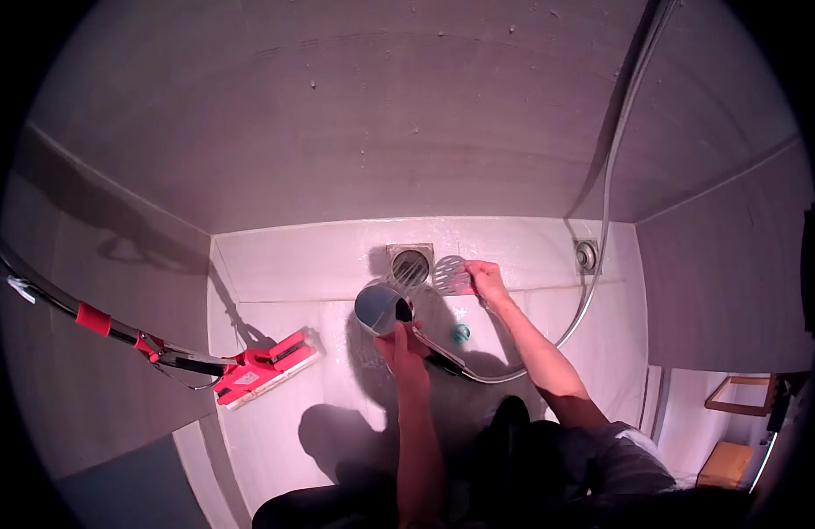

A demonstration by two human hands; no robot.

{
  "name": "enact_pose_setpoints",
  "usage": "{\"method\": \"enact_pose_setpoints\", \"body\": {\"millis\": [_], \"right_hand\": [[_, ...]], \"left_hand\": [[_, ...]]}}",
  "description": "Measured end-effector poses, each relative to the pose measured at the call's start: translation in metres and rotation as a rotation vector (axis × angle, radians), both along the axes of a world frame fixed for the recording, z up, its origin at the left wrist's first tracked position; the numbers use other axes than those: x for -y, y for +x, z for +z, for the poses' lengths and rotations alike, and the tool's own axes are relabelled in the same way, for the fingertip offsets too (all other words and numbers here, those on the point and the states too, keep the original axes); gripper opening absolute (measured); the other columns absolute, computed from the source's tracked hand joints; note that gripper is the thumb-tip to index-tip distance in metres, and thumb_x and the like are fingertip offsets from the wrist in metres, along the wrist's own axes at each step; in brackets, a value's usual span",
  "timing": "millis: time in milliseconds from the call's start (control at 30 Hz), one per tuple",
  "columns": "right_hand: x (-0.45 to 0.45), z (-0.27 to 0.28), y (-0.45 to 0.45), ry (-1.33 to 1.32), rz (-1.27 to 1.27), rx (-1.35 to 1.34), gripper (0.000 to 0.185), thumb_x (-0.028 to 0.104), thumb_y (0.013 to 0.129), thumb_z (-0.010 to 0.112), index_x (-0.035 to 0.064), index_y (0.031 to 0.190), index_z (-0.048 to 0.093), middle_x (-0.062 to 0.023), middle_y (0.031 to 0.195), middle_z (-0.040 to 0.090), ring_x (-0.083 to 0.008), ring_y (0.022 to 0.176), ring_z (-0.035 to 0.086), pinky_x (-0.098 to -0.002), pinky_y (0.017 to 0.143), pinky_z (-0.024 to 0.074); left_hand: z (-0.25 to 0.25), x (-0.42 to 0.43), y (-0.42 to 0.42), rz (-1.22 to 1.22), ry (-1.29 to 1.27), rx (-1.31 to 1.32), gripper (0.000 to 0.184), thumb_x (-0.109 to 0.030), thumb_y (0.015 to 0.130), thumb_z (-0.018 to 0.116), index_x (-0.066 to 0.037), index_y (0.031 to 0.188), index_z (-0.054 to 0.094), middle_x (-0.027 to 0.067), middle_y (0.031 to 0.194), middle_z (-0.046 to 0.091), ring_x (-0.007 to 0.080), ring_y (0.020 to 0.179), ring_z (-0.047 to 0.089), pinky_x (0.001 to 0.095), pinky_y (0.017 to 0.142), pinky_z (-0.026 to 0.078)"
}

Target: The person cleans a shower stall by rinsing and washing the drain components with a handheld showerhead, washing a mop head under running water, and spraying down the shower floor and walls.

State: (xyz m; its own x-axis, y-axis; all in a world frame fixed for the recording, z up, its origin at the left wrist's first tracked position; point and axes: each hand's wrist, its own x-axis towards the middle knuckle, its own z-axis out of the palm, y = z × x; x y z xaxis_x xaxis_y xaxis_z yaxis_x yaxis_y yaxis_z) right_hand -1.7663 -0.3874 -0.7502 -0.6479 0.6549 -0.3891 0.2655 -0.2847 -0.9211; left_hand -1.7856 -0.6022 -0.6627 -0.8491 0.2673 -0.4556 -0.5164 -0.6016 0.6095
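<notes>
My left hand is closed round a shower head, which is tilted toward the wall. Thin streams of water run from it into the round, dark opening of a square floor drain. Just right of that opening, a round slotted drain cover is pinched by its edge in the fingers of my right hand. A silvery shower hose curves from the shower head's handle up along the wall. Between my forearms, a small green object lies on the wet floor; its kind is unclear.
A red flat mop leans in from the left, its head on the floor. Near the right corner sits a second floor drain with a round metal fitting. Grey walls enclose the floor. A wooden frame stands at lower right.
</notes>
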Motion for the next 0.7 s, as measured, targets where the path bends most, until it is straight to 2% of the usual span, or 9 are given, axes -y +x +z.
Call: {"method": "enact_pose_setpoints", "body": {"millis": [100,167,200,300,433,500,567,633,700], "right_hand": [[-0.017,0.028,0.029,0.043,0.032,0.1,0.029,0.024,0.09,0.05,0.0004,0.08,0.063,-0.0061,0.063,0.06,-0.0127,0.053,0.054,-0.03,0.051,0.0443],[-0.029,0.038,0.043,0.605,0.418,0.343,0.036,0.03,0.091,0.045,0.0013,0.073,0.058,-0.0119,0.06,0.057,-0.0206,0.053,0.055,-0.0359,0.055,0.0428],[-0.032,0.047,0.048,0.723,0.533,0.323,0.04,0.033,0.092,0.04,0.0017,0.071,0.053,-0.0164,0.062,0.054,-0.0281,0.056,0.054,-0.0377,0.056,0.0427],[-0.039,0.043,0.055,0.954,0.591,0.281,0.039,0.033,0.091,0.04,0.0009,0.072,0.052,-0.0178,0.062,0.052,-0.0306,0.058,0.053,-0.0379,0.056,0.0419],[-0.038,0.041,0.05,0.93,0.635,0.37,0.029,0.023,0.091,0.039,0.0009,0.082,0.055,-0.0083,0.063,0.053,-0.0184,0.059,0.053,-0.0355,0.054,0.0412],[-0.022,0.026,0.03,0.192,0.456,0.121,0.02,0.016,0.089,0.044,0.0019,0.088,0.057,-0.0037,0.07,0.058,-0.0188,0.063,0.056,-0.0331,0.057,0.0443],[0.014,0.072,0.0,0.018,0.599,0.005,0.017,0.009,0.088,0.046,0.0022,0.098,0.058,-0.0005,0.079,0.059,-0.0157,0.069,0.056,-0.0267,0.06,0.0455],[0.038,0.112,-0.013,0.117,0.551,-0.354,0.023,0.009,0.087,0.05,0.0019,0.107,0.058,-0.0023,0.087,0.06,-0.0108,0.074,0.055,-0.0202,0.061,0.0433],[0.013,0.106,-0.012,-0.291,0.482,-0.12,0.026,0.006,0.083,0.056,0.0015,0.108,0.058,-0.006,0.094,0.06,-0.0126,0.078,0.058,-0.0266,0.07,0.0483]], "left_hand": [[0.006,-0.006,0.003,-0.01,0.043,-0.012,0.028,-0.015,0.089,0.054,-0.006,0.11,0.037,0.011,0.1,0.058,0.015,0.079,0.059,0.0261,0.063,0.047],[0.01,-0.009,0.004,-0.035,0.049,-0.008,0.027,-0.015,0.089,0.054,-0.006,0.108,0.037,0.0109,0.1,0.058,0.0152,0.079,0.059,0.0261,0.063,0.048],[0.01,-0.01,0.004,-0.026,0.033,-0.015,0.026,-0.014,0.089,0.054,-0.006,0.107,0.037,0.0107,0.099,0.058,0.0151,0.079,0.059,0.0263,0.063,0.048],[0.003,-0.01,0.005,0.008,0.01,-0.014,0.025,-0.015,0.089,0.055,-0.007,0.105,0.037,0.0096,0.096,0.058,0.0152,0.079,0.059,0.0267,0.063,0.048],[0.011,-0.006,0.005,0.003,-0.007,0.071,0.026,-0.015,0.088,0.056,-0.006,0.104,0.037,0.0074,0.091,0.057,0.0151,0.082,0.058,0.0274,0.066,0.048],[0.014,-0.013,0.009,-0.11,-0.067,0.048,0.027,-0.015,0.088,0.056,-0.005,0.104,0.037,0.0071,0.09,0.056,0.0148,0.083,0.058,0.027,0.067,0.048],[0.019,-0.028,0.016,-0.245,-0.123,0.02,0.027,-0.014,0.088,0.056,-0.005,0.104,0.036,0.0067,0.089,0.056,0.0144,0.084,0.057,0.0266,0.068,0.048],[0.024,-0.051,0.024,-0.205,-0.127,-0.171,0.026,-0.013,0.087,0.055,-0.004,0.102,0.036,0.0071,0.087,0.055,0.0136,0.083,0.056,0.0255,0.067,0.047],[0.036,-0.051,0.013,-0.257,-0.239,-0.095,0.021,-0.014,0.089,0.051,-0.004,0.099,0.036,0.0077,0.082,0.056,0.0132,0.074,0.056,0.0234,0.062,0.046]]}}
